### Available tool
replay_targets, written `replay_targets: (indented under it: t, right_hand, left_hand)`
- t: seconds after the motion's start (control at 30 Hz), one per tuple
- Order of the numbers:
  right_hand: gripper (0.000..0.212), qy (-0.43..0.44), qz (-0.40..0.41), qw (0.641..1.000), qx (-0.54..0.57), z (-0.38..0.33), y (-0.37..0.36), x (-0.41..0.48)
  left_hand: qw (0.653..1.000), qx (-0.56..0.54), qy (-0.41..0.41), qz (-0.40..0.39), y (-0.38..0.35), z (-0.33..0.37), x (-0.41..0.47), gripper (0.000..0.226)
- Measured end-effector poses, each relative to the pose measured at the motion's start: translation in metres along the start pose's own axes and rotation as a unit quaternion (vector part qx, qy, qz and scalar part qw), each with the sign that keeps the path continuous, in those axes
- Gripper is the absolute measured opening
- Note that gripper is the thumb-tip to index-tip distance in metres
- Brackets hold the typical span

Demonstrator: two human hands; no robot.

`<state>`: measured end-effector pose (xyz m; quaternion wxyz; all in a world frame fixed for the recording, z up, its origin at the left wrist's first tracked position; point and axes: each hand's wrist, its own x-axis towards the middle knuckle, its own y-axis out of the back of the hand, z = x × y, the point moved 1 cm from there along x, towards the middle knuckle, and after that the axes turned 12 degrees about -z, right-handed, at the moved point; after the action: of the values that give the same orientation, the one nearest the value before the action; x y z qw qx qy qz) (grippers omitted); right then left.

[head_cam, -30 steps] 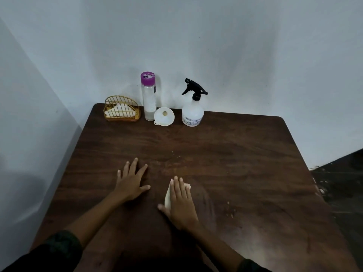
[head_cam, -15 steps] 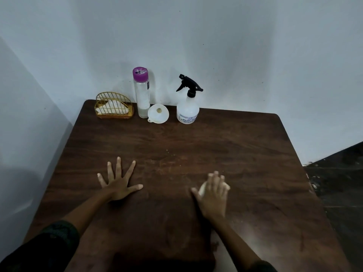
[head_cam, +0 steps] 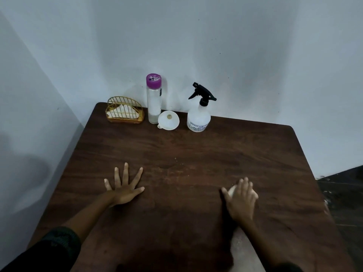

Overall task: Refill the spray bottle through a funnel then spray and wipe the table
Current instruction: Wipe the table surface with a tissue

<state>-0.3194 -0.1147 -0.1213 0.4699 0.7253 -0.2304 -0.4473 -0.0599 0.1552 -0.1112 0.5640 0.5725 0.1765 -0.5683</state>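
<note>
My right hand [head_cam: 240, 201] lies flat on a white folded tissue [head_cam: 231, 190], pressing it to the dark wooden table [head_cam: 196, 154] at the near right; only the tissue's edges show past the fingers. My left hand [head_cam: 122, 187] rests palm down with fingers spread on the near left of the table, holding nothing. At the back stand a white spray bottle [head_cam: 198, 118] with a black trigger head, a white funnel [head_cam: 168, 120] lying wide end up, and a tall clear bottle [head_cam: 154, 99] with a purple cap.
A gold wire napkin holder [head_cam: 124, 112] with white tissues sits at the back left corner. Walls close in behind and to the left. Small crumbs [head_cam: 178, 162] dot the table's middle. Dark floor shows past the right edge.
My right hand has slid the tissue across the table from the middle toward the right. My left hand has stayed planted in about the same place with its fingers spread wider.
</note>
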Motion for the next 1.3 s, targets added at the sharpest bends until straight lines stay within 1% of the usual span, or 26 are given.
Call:
replay_targets:
  t: [0.03,0.07,0.17,0.23,0.3,0.37,0.4,0.47,0.5,0.57,0.6,0.67,0.7,0.73,0.8,0.83,0.9,0.97,1.03,1.07,1.1,1.13,1.17,1.2,1.23,1.3]
  right_hand:
    - [0.097,0.011,0.003,1.000,0.001,-0.021,0.002,0.014]
    - [0.095,0.039,0.017,0.999,-0.029,-0.043,-0.001,0.024]
    - [0.072,0.144,0.015,0.986,-0.084,-0.109,-0.026,0.015]
    - [0.063,0.232,0.013,0.966,-0.116,-0.127,-0.047,-0.015]
    - [0.061,0.300,0.008,0.943,-0.142,-0.116,-0.060,-0.043]
    - [0.061,0.331,-0.003,0.928,-0.169,-0.077,-0.068,-0.057]
    - [0.061,0.344,0.007,0.924,-0.164,-0.053,-0.069,-0.058]
    - [0.062,0.339,0.049,0.931,-0.125,-0.011,-0.059,-0.046]
    - [0.062,0.312,0.056,0.942,-0.107,0.005,-0.051,-0.038]
    - [0.065,0.234,0.034,0.969,-0.077,0.016,-0.034,-0.016]
    - [0.072,0.192,0.021,0.979,-0.064,0.009,-0.027,-0.002]
    - [0.097,0.118,0.015,0.992,-0.042,-0.025,-0.011,0.023]
    - [0.103,0.094,0.003,0.995,-0.037,-0.050,-0.005,0.034]
    - [0.101,0.081,-0.008,0.996,-0.035,-0.075,-0.001,0.045]
    - [0.094,0.102,-0.029,0.992,-0.065,-0.130,0.002,0.057]
    - [0.095,0.129,-0.041,0.987,-0.082,-0.156,-0.001,0.056]
    - [0.099,0.212,-0.052,0.969,-0.115,-0.202,-0.014,0.039]
    - [0.088,0.321,-0.070,0.933,-0.149,-0.231,-0.034,0.008]
    - [0.071,0.419,-0.074,0.884,-0.194,-0.234,-0.052,-0.020]
    - [0.064,0.457,-0.053,0.862,-0.211,-0.226,-0.058,-0.025]
    - [0.060,0.481,-0.035,0.846,-0.229,-0.212,-0.062,-0.025]
    - [0.058,0.489,-0.031,0.838,-0.240,-0.197,-0.062,-0.019]
    - [0.056,0.483,-0.032,0.841,-0.241,-0.180,-0.058,-0.010]
    - [0.055,0.461,-0.037,0.856,-0.231,-0.163,-0.051,0.003]
    - [0.057,0.428,-0.035,0.877,-0.213,-0.146,-0.040,0.019]
    - [0.068,0.325,-0.030,0.930,-0.166,-0.106,-0.019,0.053]
  left_hand:
    - [1.000,-0.004,0.000,0.000,0.000,-0.001,0.000,0.066]
    - [1.000,-0.007,-0.001,-0.001,0.000,-0.001,0.000,0.065]
    - [1.000,-0.009,-0.001,0.009,-0.001,0.001,-0.001,0.062]
    - [1.000,-0.010,0.002,0.028,-0.002,-0.001,-0.001,0.064]
    - [0.998,0.012,0.002,0.065,-0.001,-0.010,-0.002,0.070]
    - [0.993,0.047,0.003,0.107,0.003,-0.025,-0.003,0.088]
    - [0.991,0.050,0.013,0.121,0.006,-0.032,-0.005,0.096]
    - [0.989,0.023,0.049,0.137,0.011,-0.041,-0.007,0.107]
    - [0.988,0.008,0.063,0.138,0.012,-0.042,-0.008,0.111]
    - [0.990,-0.002,0.067,0.123,0.017,-0.042,-0.007,0.113]
    - [0.992,-0.005,0.062,0.110,0.019,-0.043,-0.007,0.111]
    - [0.994,-0.011,0.057,0.089,0.021,-0.043,-0.006,0.105]
    - [0.995,-0.011,0.059,0.082,0.022,-0.045,-0.005,0.101]
    - [0.995,-0.013,0.062,0.077,0.023,-0.045,-0.004,0.096]
    - [0.995,-0.020,0.063,0.072,0.025,-0.044,-0.003,0.083]
    - [0.995,-0.026,0.063,0.072,0.025,-0.044,-0.003,0.077]
    - [0.995,-0.038,0.060,0.070,0.027,-0.044,-0.003,0.070]
    - [0.995,-0.040,0.062,0.068,0.028,-0.044,-0.002,0.066]
    - [0.995,-0.037,0.067,0.065,0.028,-0.043,-0.001,0.065]
    - [0.995,-0.035,0.069,0.065,0.028,-0.044,-0.001,0.066]
    - [0.995,-0.034,0.069,0.064,0.028,-0.044,-0.001,0.066]
    - [0.995,-0.034,0.066,0.062,0.028,-0.045,-0.001,0.067]
    - [0.996,-0.036,0.062,0.060,0.028,-0.046,-0.001,0.067]
    - [0.996,-0.037,0.059,0.058,0.028,-0.046,-0.001,0.068]
    - [0.996,-0.038,0.057,0.056,0.029,-0.046,-0.002,0.069]
    - [0.996,-0.038,0.056,0.052,0.029,-0.046,-0.003,0.069]
